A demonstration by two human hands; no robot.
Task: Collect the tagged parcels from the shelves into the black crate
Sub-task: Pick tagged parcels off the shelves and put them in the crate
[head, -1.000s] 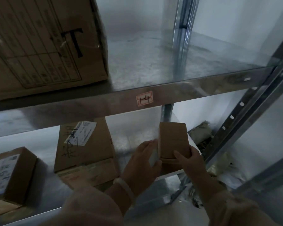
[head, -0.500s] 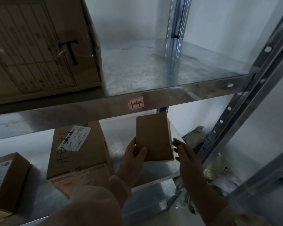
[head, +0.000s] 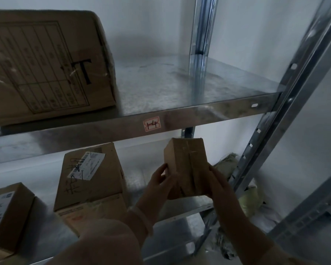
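Observation:
A small brown cardboard parcel (head: 186, 165) with a taped seam is held upright in the air in front of the lower shelf. My left hand (head: 161, 183) grips its lower left side. My right hand (head: 217, 183) grips its lower right side. No label shows on the faces turned to me. On the lower shelf to the left stands a taller brown parcel (head: 92, 180) with a white label and black scribbles. Another labelled box (head: 6, 213) sits at the far left. The black crate is out of view.
A large cardboard box marked "T" (head: 46, 64) sits on the upper metal shelf (head: 189, 87), whose front edge bears a tag reading "14" (head: 152, 124). Slanted metal uprights (head: 287, 111) stand at right. Crumpled bags (head: 250, 197) lie on the floor behind the rack.
The small parcel has been lifted off the lower shelf and turned, so a taped face now shows. Both hands now grip its lower part. The view has shifted right and down.

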